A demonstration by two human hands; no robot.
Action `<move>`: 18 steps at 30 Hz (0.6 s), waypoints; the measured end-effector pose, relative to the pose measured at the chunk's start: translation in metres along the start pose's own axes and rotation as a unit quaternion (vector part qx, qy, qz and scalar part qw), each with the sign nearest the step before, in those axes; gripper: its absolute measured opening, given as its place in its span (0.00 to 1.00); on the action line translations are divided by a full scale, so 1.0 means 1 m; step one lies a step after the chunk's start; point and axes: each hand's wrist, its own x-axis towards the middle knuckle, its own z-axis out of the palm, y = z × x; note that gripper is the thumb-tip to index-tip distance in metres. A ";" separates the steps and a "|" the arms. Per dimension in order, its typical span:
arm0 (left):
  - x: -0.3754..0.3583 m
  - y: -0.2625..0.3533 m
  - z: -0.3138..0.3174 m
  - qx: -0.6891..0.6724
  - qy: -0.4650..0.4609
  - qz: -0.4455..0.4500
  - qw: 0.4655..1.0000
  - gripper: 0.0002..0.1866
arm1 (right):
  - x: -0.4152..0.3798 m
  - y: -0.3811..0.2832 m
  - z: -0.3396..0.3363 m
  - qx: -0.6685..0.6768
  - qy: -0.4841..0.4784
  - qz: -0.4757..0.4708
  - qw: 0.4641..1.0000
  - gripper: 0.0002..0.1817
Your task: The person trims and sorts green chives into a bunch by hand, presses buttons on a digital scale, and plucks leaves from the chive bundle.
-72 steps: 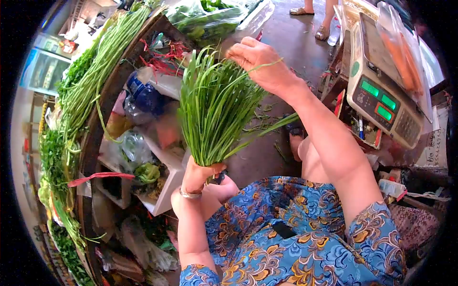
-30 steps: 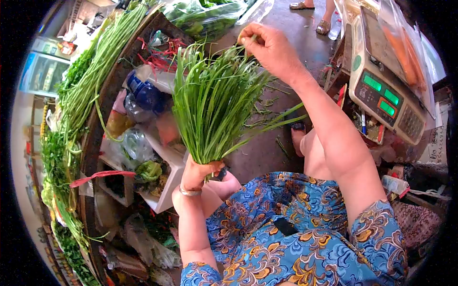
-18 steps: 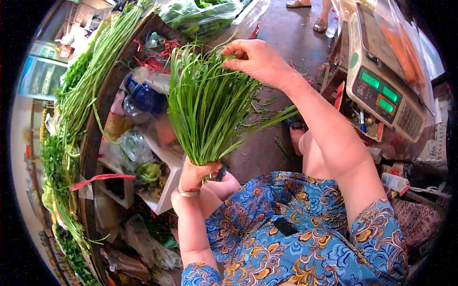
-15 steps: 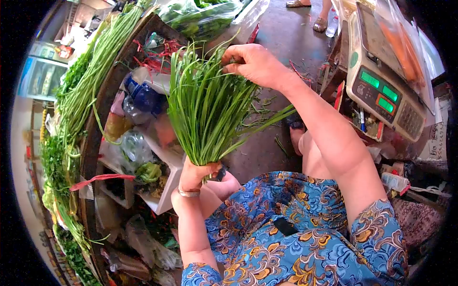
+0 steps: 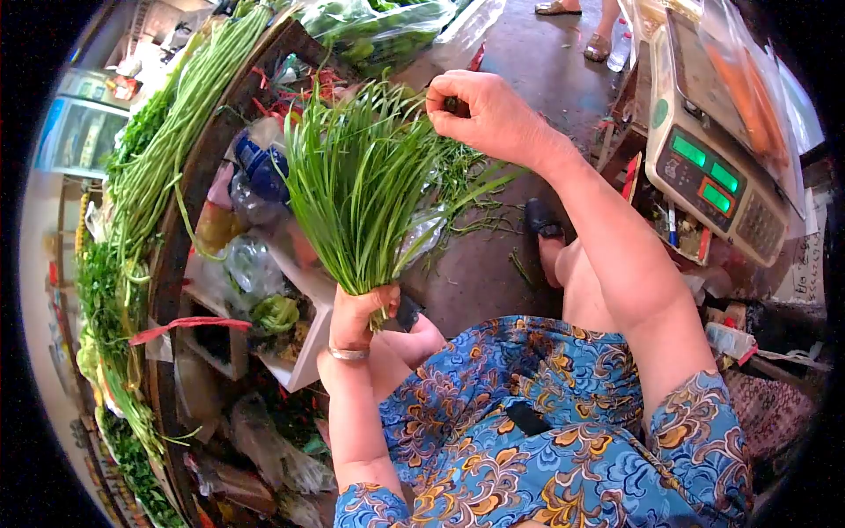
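A bunch of long green leafy stalks (image 5: 361,185) fans upward from my left hand (image 5: 359,319), whose fingers wrap round the stalk bases. The bunch leans a little to the left. My right hand (image 5: 482,114) is closed in a pinch just right of the leaf tips. What its fingers hold, if anything, is too small to make out. Loose green stalks (image 5: 475,189) lie on the floor behind the bunch.
Long beans (image 5: 189,114) and leafy herbs (image 5: 101,295) line a ledge on the left. A scale (image 5: 717,167) with green digits stands at the right, near bagged carrots (image 5: 744,92). At the top are bagged greens (image 5: 378,26) and another person's feet (image 5: 597,46).
The bunch has tilted left, and its tips have come away from my right hand, which has moved slightly right. More loose stalks on the floor are uncovered.
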 end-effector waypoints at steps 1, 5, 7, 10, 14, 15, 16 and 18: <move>0.000 0.000 -0.001 -0.003 0.003 -0.001 1.000 0.18 | 0.001 -0.001 0.000 -0.030 0.015 -0.019 0.999 0.09; 0.000 0.003 0.003 0.002 0.018 0.001 1.000 0.15 | 0.001 0.003 0.004 -0.072 0.024 0.005 0.997 0.09; 0.002 0.002 0.003 0.011 0.009 -0.002 1.000 0.15 | 0.002 0.006 0.008 -0.085 0.060 0.001 0.995 0.09; 0.004 -0.004 -0.001 0.037 -0.014 -0.009 0.999 0.16 | 0.002 0.009 0.012 -0.090 0.091 0.026 0.992 0.09; 0.005 -0.004 -0.001 0.071 -0.039 -0.015 0.997 0.18 | 0.006 0.009 0.000 -0.082 0.120 0.051 0.988 0.07; 0.006 -0.004 -0.001 0.080 -0.046 -0.017 0.996 0.18 | 0.005 0.004 0.000 -0.081 0.120 0.050 0.988 0.07; 0.006 -0.004 0.000 0.075 -0.052 -0.013 0.996 0.18 | 0.005 -0.002 0.002 -0.034 0.113 0.031 0.992 0.07; 0.005 -0.003 0.002 0.054 -0.039 -0.016 0.998 0.15 | 0.004 -0.003 0.007 0.041 0.075 0.014 0.996 0.08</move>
